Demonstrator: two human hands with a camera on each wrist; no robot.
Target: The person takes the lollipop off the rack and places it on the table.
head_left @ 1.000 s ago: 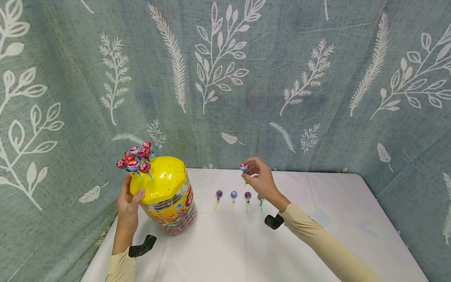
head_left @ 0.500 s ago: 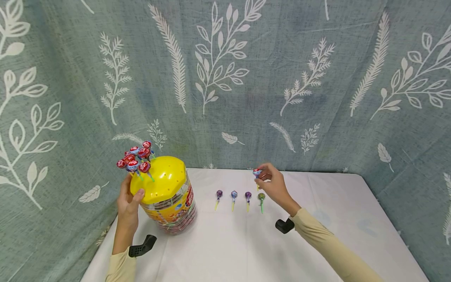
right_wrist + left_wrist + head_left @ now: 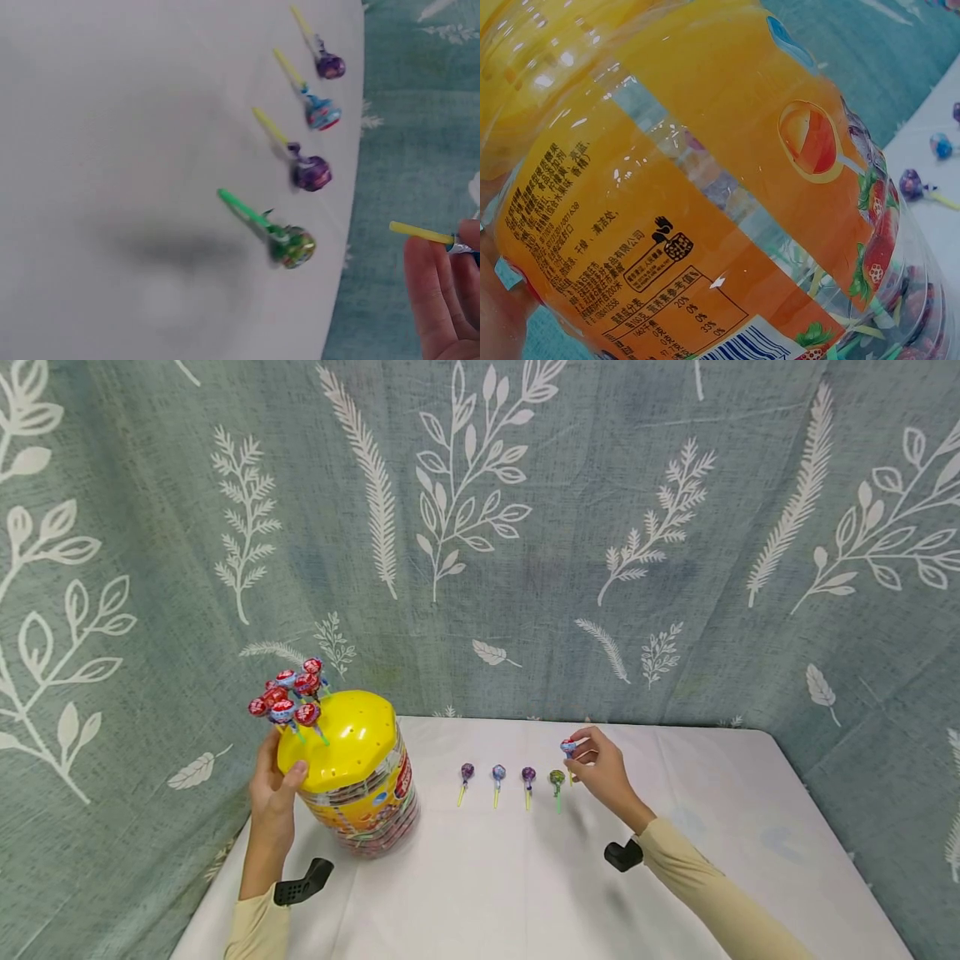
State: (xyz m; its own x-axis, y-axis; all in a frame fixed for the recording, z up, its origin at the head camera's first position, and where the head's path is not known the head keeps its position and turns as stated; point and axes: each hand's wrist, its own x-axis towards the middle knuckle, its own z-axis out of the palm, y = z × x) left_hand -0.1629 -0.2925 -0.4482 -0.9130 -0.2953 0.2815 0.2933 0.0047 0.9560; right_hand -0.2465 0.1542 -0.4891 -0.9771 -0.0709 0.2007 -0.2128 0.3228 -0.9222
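My left hand (image 3: 273, 793) grips the side of a big clear candy jar (image 3: 367, 810) with a yellow lid (image 3: 348, 735), its thumb at the lid's edge. The jar leans a little on the table, its orange printed label (image 3: 667, 187) filling the left wrist view. Red and blue wrapped lollipops (image 3: 285, 697) stand in holes of the lid. My right hand (image 3: 603, 772) pinches a blue and red lollipop (image 3: 567, 747) upright above the table; its yellow stick (image 3: 420, 231) points out past the fingers in the right wrist view. Just left of that hand lies a green lollipop (image 3: 557, 779).
In a row with the green one lie two purple lollipops, one at the left end (image 3: 467, 772) and one nearer the middle (image 3: 528, 775), with a blue lollipop (image 3: 498, 774) between them. A white cloth covers the table (image 3: 465, 893). Behind it hangs a leaf-patterned curtain (image 3: 555, 543).
My right hand has moved right and lower with the lollipop, from above the row to beyond its right end, uncovering the green lollipop. The left hand and jar have stayed in place.
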